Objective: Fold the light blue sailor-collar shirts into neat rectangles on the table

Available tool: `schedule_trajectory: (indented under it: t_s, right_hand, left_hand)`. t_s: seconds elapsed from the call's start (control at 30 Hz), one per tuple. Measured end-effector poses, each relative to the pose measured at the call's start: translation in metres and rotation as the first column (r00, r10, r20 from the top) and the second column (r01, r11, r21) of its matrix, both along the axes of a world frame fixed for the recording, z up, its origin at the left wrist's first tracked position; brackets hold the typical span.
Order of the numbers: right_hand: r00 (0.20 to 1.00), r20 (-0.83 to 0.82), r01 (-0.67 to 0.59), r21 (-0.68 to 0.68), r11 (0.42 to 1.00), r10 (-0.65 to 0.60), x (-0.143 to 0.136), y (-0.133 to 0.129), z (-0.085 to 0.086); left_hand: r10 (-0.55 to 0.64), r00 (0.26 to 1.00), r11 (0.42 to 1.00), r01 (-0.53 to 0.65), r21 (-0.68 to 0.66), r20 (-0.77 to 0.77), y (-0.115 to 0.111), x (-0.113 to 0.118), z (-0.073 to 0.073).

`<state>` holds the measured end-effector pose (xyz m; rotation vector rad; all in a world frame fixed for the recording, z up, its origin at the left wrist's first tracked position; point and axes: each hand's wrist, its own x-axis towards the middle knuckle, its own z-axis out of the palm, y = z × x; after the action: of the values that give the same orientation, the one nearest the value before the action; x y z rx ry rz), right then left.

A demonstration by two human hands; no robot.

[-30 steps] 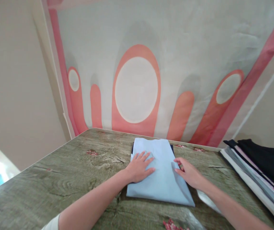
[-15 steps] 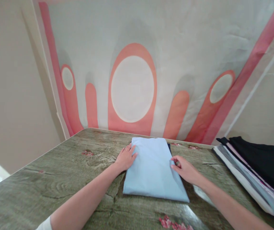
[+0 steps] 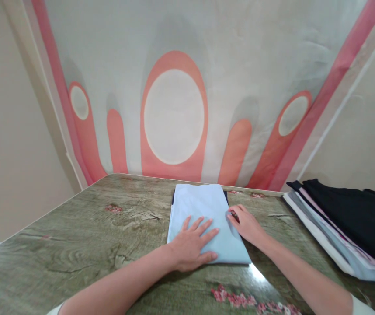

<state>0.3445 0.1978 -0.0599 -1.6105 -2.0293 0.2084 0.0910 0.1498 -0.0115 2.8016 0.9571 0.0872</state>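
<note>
A light blue folded garment [image 3: 199,202] lies flat near the far edge of the table, in the middle of the head view. Dark cloth [image 3: 226,197] peeks out from under its upper corners. My left hand [image 3: 192,246] rests palm down on its lower left part, fingers spread. At the right edge of the garment, my right hand [image 3: 247,222] has its thumb and fingers pinched together on the fabric. Its curled fingers partly hide that grip.
A stack of folded clothes [image 3: 348,218], black on top with white, grey and pink layers below, lies at the right. The wood-patterned table [image 3: 76,236] with printed pink flowers meets a wall hanging [image 3: 171,175] with pink arches at the back.
My left hand has moved from the garment's upper left edge down and right onto its lower part, fingers spreading. My right hand stays at the right edge. The view has shifted slightly.
</note>
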Motion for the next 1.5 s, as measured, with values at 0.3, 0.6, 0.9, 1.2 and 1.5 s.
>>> schedule_trajectory:
  t_s: [0.3,0.6,0.9,1.2,1.5]
  right_hand:
    - [0.999,0.016,0.046,-0.013,0.999,-0.046,0.000,0.004,0.006]
    - [0.989,-0.139,0.044,-0.044,0.998,-0.050,0.007,0.019,0.003]
    - [0.845,-0.472,0.206,-0.143,0.968,-0.249,0.011,0.106,0.020]
    - [0.761,-0.557,0.254,-0.217,0.943,-0.333,-0.002,0.143,0.003]
    - [0.661,-0.723,0.172,-0.114,0.979,-0.200,-0.009,0.143,0.001]
  left_hand:
    - [-0.114,0.990,0.993,0.112,0.024,0.081,0.041,-0.021,0.001]
    - [0.352,0.922,0.917,-0.374,0.135,0.162,0.078,-0.044,-0.026]
    - [0.413,0.890,0.892,-0.438,0.109,0.196,0.083,-0.048,-0.032]
    - [0.436,0.848,0.883,-0.468,0.040,0.302,0.089,-0.046,-0.042]
    - [0.570,0.725,0.803,-0.591,-0.076,0.387,0.120,-0.030,-0.025]
